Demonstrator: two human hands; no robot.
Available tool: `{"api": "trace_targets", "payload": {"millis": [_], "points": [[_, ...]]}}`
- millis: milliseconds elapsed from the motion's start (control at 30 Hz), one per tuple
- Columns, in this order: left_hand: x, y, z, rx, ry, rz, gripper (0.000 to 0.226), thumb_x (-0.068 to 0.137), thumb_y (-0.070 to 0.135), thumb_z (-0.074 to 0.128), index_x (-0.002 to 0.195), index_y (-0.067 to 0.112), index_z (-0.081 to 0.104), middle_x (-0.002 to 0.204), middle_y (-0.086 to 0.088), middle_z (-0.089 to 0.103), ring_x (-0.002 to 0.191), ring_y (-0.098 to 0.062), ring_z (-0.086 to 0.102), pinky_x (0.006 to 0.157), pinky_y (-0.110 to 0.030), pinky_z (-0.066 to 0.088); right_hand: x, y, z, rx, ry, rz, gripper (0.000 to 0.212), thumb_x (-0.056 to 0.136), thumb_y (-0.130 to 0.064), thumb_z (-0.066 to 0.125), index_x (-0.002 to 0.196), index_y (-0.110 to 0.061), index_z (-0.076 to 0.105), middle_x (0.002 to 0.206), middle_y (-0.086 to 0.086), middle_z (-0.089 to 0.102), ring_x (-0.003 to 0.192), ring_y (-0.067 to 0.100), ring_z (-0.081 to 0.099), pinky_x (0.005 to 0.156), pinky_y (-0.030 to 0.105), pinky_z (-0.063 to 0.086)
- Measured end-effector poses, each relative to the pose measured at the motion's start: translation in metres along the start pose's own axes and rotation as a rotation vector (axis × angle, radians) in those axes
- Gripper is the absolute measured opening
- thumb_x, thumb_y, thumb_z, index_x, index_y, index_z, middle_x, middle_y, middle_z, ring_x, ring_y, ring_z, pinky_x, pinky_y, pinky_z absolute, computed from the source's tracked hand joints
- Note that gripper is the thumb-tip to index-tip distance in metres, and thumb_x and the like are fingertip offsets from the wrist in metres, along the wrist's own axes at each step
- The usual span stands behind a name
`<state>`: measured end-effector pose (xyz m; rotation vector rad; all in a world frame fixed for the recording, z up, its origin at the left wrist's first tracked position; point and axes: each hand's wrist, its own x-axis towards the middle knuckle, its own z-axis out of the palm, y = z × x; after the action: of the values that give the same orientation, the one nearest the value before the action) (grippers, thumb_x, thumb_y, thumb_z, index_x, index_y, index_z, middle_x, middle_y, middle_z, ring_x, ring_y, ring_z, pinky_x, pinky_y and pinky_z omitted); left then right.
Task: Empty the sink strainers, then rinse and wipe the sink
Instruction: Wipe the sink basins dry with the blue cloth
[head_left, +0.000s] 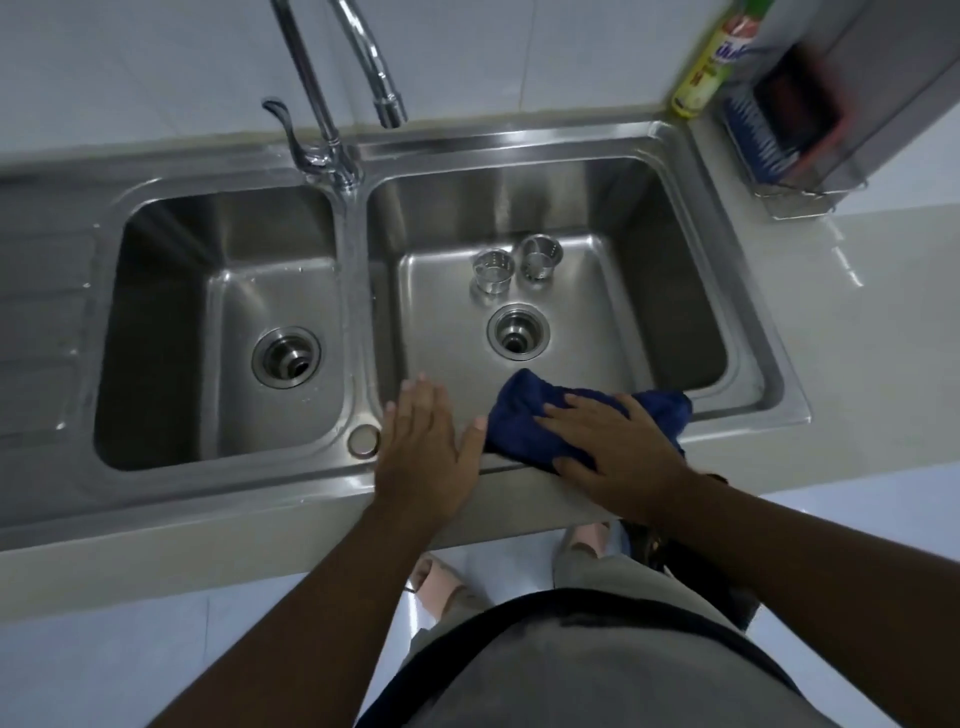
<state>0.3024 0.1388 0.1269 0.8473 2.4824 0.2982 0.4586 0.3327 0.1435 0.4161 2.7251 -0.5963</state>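
Observation:
A steel double sink fills the view. Two metal strainer baskets stand upright side by side on the floor of the right basin, just behind its open drain. The left basin's drain is open too. My right hand presses flat on a dark blue cloth that lies over the front rim of the right basin. My left hand rests flat with straight fingers on the front rim beside the cloth, holding nothing.
Two taps rise behind the divider; no water runs. A yellow-green bottle and a wire rack with sponges stand at the back right. Pale counter extends to the right, a ribbed drainboard to the left.

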Motion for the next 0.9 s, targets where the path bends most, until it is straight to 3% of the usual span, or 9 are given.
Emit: {"api": "trace_targets", "payload": {"millis": [167, 367, 433, 533, 600, 767, 900], "points": [[0.018, 0.07, 0.023, 0.002, -0.082, 0.019, 0.078, 0.104, 0.061, 0.018, 0.164, 0.013, 0.005, 0.173, -0.01, -0.003, 0.159, -0.027, -0.004, 0.129, -0.044, -0.002, -0.037, 0.078, -0.018, -0.002, 0.058, 0.075, 0.06, 0.097, -0.051, 0.043, 0.155, -0.038, 0.038, 0.162, -0.016, 0.037, 0.154, 0.01, 0.024, 0.125, 0.046, 0.005], [0.038, 0.141, 0.048, -0.014, -0.109, 0.032, 0.078, 0.104, 0.061, 0.022, 0.164, 0.012, 0.013, 0.172, -0.011, 0.006, 0.159, -0.029, 0.006, 0.129, -0.044, 0.006, -0.064, 0.175, -0.045, -0.103, 0.0, 0.154, 0.076, 0.094, -0.07, 0.025, 0.162, -0.039, 0.012, 0.168, -0.018, 0.009, 0.158, 0.008, 0.003, 0.126, 0.041, -0.003], [0.044, 0.161, 0.057, -0.004, -0.118, 0.017, 0.078, 0.103, 0.063, 0.019, 0.164, 0.014, 0.012, 0.173, -0.01, 0.006, 0.159, -0.028, 0.008, 0.129, -0.044, 0.007, -0.058, 0.186, -0.047, -0.054, 0.05, 0.142, 0.069, 0.098, -0.065, 0.032, 0.161, -0.039, 0.021, 0.167, -0.018, 0.017, 0.157, 0.007, 0.009, 0.126, 0.04, -0.002], [0.049, 0.177, 0.068, 0.009, -0.109, -0.061, 0.081, 0.1, 0.067, 0.014, 0.164, 0.017, 0.01, 0.173, -0.007, 0.006, 0.159, -0.026, 0.006, 0.129, -0.044, 0.008, -0.038, 0.19, -0.048, 0.016, 0.182, 0.187, 0.054, 0.1, -0.037, 0.055, 0.153, -0.032, 0.046, 0.16, -0.012, 0.041, 0.152, 0.01, 0.03, 0.125, 0.042, 0.005], [0.052, 0.18, 0.07, -0.009, -0.101, -0.109, 0.082, 0.1, 0.068, 0.015, 0.164, 0.017, 0.011, 0.173, -0.006, 0.006, 0.159, -0.025, 0.005, 0.129, -0.042, 0.007, -0.02, 0.192, -0.052, 0.045, 0.227, 0.234, 0.05, 0.098, -0.022, 0.059, 0.147, -0.03, 0.054, 0.156, -0.011, 0.048, 0.15, 0.01, 0.036, 0.126, 0.042, 0.007], [0.098, 0.183, 0.057, -0.081, -0.06, -0.053, 0.081, 0.101, 0.066, 0.019, 0.164, 0.019, 0.003, 0.173, -0.001, -0.004, 0.159, -0.019, -0.009, 0.126, -0.034, -0.004, 0.044, 0.181, -0.068, 0.139, 0.448, 0.414, 0.046, 0.097, -0.014, 0.058, 0.143, -0.023, 0.057, 0.144, -0.002, 0.062, 0.14, 0.015, 0.05, 0.126, 0.042, 0.018], [0.171, 0.177, 0.026, -0.087, 0.073, 0.013, 0.08, 0.1, 0.063, 0.02, 0.164, 0.018, 0.005, 0.173, -0.003, -0.001, 0.159, -0.02, -0.009, 0.129, -0.038, 0.0, 0.108, 0.175, -0.084, 0.183, 0.61, 0.542, 0.044, 0.1, -0.019, 0.05, 0.143, -0.025, 0.055, 0.146, -0.005, 0.059, 0.14, 0.017, 0.05, 0.124, 0.045, 0.021]]}}
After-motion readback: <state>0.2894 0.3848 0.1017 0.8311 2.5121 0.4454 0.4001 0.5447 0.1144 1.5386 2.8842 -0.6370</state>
